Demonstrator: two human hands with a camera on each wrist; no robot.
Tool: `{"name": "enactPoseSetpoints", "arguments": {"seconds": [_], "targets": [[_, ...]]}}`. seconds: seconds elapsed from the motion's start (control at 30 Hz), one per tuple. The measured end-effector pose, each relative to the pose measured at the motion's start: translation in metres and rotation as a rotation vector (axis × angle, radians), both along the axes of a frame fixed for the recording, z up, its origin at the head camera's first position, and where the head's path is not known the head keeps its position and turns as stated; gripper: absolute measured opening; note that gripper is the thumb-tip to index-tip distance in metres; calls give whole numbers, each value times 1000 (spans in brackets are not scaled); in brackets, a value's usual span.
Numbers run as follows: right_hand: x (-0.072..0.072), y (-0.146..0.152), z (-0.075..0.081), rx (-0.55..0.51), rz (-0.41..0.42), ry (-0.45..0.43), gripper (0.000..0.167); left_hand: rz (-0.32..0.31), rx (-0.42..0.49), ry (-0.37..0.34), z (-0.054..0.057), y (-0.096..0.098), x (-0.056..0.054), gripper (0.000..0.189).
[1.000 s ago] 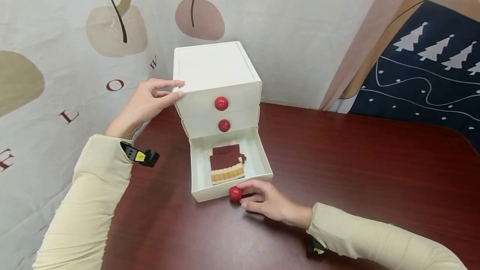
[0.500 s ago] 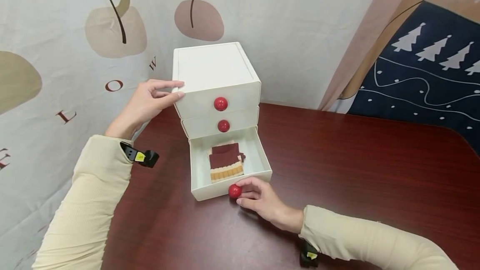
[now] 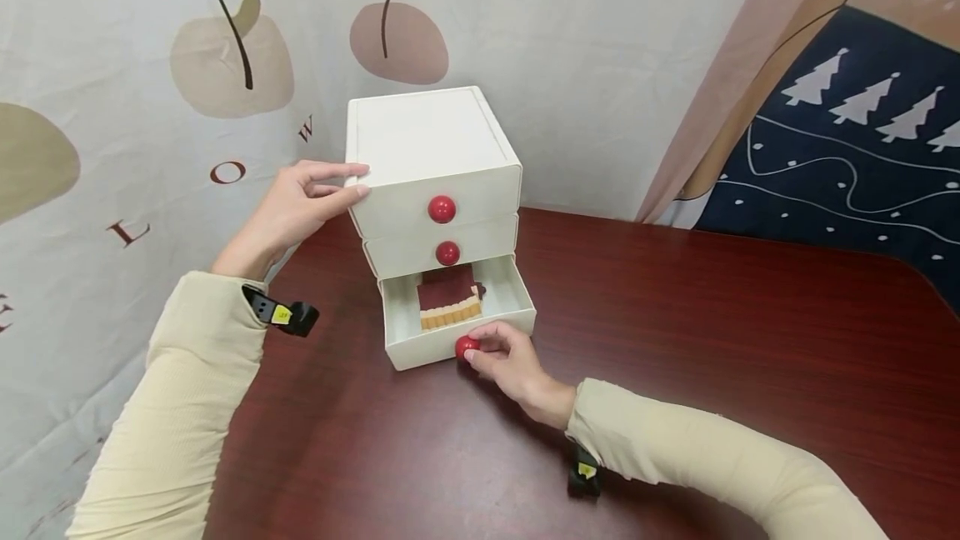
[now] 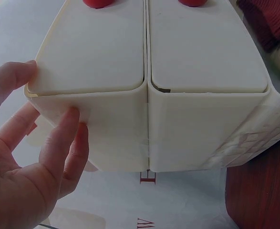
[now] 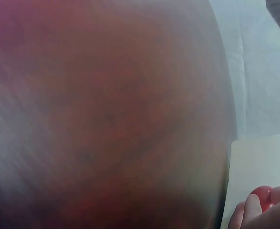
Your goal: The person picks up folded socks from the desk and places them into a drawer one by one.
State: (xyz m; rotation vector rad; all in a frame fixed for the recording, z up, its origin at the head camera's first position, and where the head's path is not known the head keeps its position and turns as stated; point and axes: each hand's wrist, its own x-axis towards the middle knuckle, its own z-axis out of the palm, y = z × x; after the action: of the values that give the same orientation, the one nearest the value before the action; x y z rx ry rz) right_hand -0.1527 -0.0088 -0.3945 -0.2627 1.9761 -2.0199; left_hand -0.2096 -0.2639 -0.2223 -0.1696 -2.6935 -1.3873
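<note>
A white drawer cabinet point(image 3: 435, 136) with red ball knobs stands on the table, its lowest drawer point(image 3: 517, 290) partly pulled out. Folded maroon and cream knitwear with a mustard ribbed band point(image 3: 450, 302) lies inside that drawer. My left hand point(image 3: 296, 207) grips the cabinet's upper left front corner; in the left wrist view its thumb is at the front edge and fingers point(image 4: 61, 143) press the side. With thumb and fingers, my right hand point(image 3: 517, 369) pinches the lowest drawer's red knob point(image 3: 463, 347). The right wrist view shows only part of this hand around the knob point(image 5: 263, 195).
The dark red wooden table point(image 3: 712, 340) extends right and in front of the cabinet. A pale curtain with flower prints point(image 3: 585, 73) hangs close behind and to the left. A navy cloth with white trees point(image 3: 862, 132) hangs at the back right.
The lowest drawer has slid inward, away from me, with the right hand moving along on its knob. Less of the knitwear shows now. The left hand has stayed on the corner.
</note>
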Motion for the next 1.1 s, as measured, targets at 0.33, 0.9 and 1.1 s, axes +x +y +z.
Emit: {"name": "enactPoseSetpoints", "arguments": {"seconds": [0.33, 0.9, 1.1], "targets": [[-36, -13, 3, -8, -31, -20, 22, -2, -8, 3, 1, 1, 0, 46], [-72, -30, 12, 64, -88, 25, 23, -6, 3, -7, 1, 0, 2, 46], [-76, -31, 15, 68, -77, -10, 24, 3, 7, -12, 3, 0, 2, 46]]}}
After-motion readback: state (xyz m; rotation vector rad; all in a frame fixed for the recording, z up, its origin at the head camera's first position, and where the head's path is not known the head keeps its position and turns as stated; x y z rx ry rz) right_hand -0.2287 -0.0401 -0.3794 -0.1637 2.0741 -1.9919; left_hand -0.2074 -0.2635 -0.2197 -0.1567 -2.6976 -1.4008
